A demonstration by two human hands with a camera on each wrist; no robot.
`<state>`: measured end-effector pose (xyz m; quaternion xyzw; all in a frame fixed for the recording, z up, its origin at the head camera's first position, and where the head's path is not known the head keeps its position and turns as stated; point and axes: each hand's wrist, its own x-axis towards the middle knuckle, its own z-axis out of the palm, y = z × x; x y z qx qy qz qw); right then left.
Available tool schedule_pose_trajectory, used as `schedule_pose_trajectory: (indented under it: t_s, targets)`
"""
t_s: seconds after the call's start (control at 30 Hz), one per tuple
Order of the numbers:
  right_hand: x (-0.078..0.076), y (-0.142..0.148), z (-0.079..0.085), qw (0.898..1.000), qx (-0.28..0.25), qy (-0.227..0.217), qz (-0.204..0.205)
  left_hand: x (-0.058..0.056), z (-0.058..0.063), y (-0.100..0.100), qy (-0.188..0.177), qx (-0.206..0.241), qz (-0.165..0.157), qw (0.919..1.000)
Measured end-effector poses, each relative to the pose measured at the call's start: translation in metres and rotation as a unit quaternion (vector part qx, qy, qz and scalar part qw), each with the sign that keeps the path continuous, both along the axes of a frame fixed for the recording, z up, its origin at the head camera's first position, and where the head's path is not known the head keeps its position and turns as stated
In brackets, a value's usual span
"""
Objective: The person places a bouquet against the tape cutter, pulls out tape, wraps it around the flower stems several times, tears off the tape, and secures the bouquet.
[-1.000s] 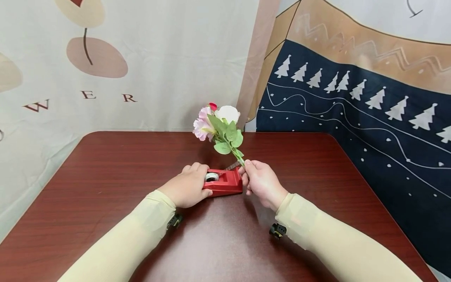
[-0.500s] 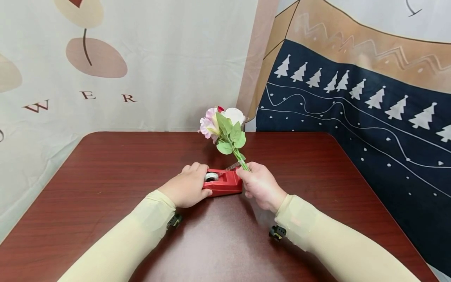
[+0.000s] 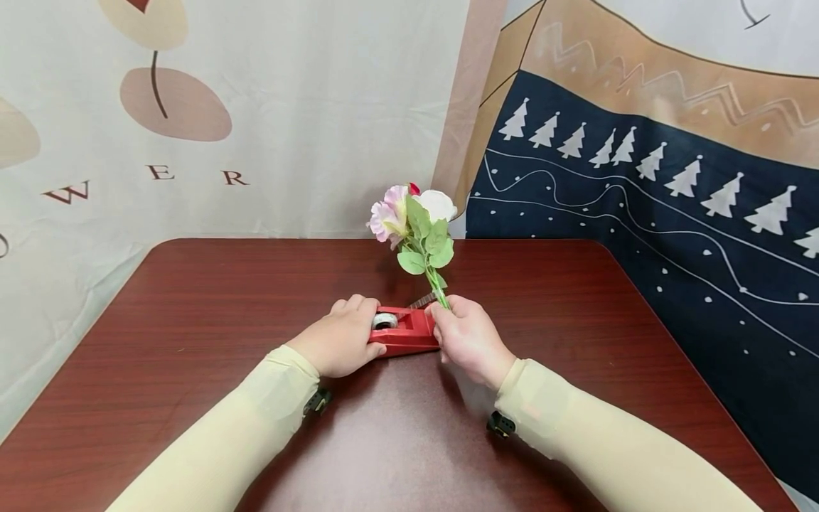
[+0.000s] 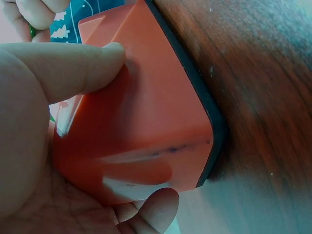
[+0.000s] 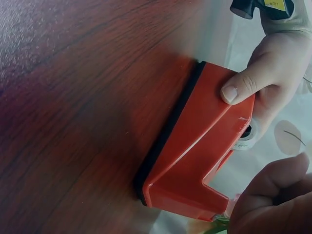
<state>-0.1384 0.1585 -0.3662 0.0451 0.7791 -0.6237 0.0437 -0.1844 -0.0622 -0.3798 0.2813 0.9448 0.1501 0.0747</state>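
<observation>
My left hand [image 3: 339, 338] grips the left end of a red tape dispenser [image 3: 412, 340] on the table. In the left wrist view, the thumb [image 4: 83, 68] presses its red side. A tape roll [image 3: 384, 322] sits in the dispenser, and a clear strip of tape [image 3: 422, 301] runs from it to the flower stems. Beyond the dispenser's right end, my right hand [image 3: 473, 338] pinches the green stems [image 3: 438, 284] of a small bunch of artificial flowers [image 3: 419, 220], pink, white and red with green leaves. Tape shines on the stems just above the fingertips.
The dark red-brown table [image 3: 224, 284] has rounded far corners. Behind it hang a pale printed curtain [image 3: 307, 121] and a navy cloth with white trees [image 3: 595, 192]. Small black cameras are strapped to both wrists.
The flower heads have swung to the right and the stems stand more upright, as the right hand turns at the dispenser's end. My left hand and the dispenser have stayed in place.
</observation>
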Motion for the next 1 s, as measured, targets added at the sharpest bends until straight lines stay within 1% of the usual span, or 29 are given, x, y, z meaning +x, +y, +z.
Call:
schedule_pose_trajectory:
  t_s: [0.3, 0.43, 0.6, 0.7, 0.87, 1.0]
  targets:
    - [0.0008, 0.0035, -0.0003, 0.999, 0.04, 0.019, 0.015, -0.0006, -0.0006, 0.0005, -0.002, -0.001, 0.0, 1.0]
    - [-0.0009, 0.0051, -0.0004, 1.0, 0.025, 0.014, 0.012, -0.0004, -0.0002, 0.0006, -0.003, -0.002, 0.002, 1.0]
    - [-0.0021, 0.0059, -0.0018, 1.0, -0.008, -0.01, 0.004, -0.0003, 0.0004, 0.0012, 0.001, 0.0, 0.004, 1.0]
    - [-0.0025, 0.006, -0.0024, 0.999, -0.026, -0.027, 0.008, -0.0005, 0.0004, 0.001, 0.0, 0.0, 0.006, 1.0]
    - [-0.0026, 0.0052, -0.0036, 0.998, -0.021, -0.049, 0.018, -0.0008, -0.0007, 0.0006, -0.002, -0.002, 0.008, 1.0]
    - [-0.0027, 0.0034, -0.0051, 0.998, -0.016, -0.049, 0.021, -0.001, -0.0015, 0.0009, -0.002, -0.002, 0.007, 1.0]
